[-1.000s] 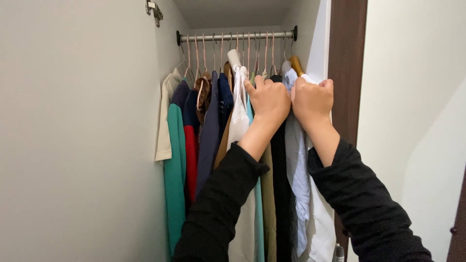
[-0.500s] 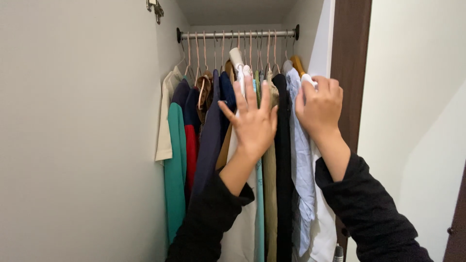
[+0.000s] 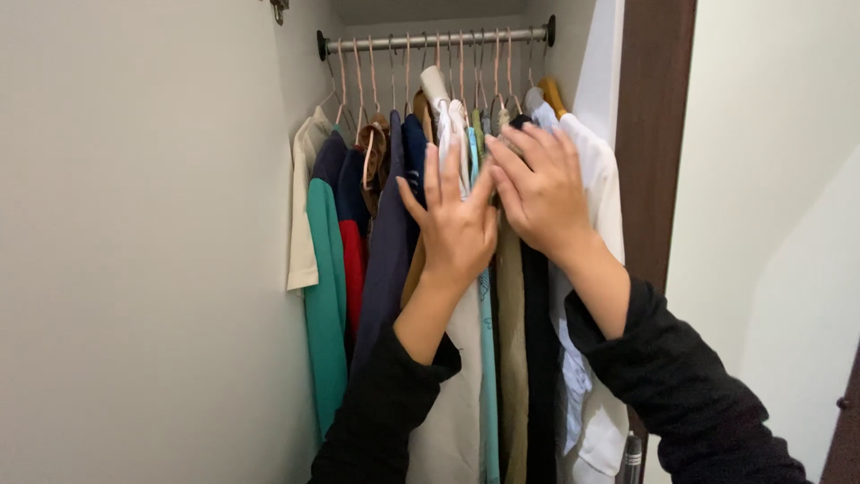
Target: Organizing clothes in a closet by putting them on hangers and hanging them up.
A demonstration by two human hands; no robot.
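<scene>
Both hands are parting hung clothes on the rail [image 3: 430,40]: the left hand [image 3: 457,224] lies spread flat on a white garment [image 3: 452,394], the right hand [image 3: 542,193] lies open-fingered across a black garment [image 3: 537,358]. Widening the gap would likely call for pushing the hangers apart.

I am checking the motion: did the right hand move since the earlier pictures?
Yes. The right hand went left, away from the brown door edge, its fingers now open over the dark garment.

two hands [image 3: 457,229], one rail [image 3: 430,39]
</scene>
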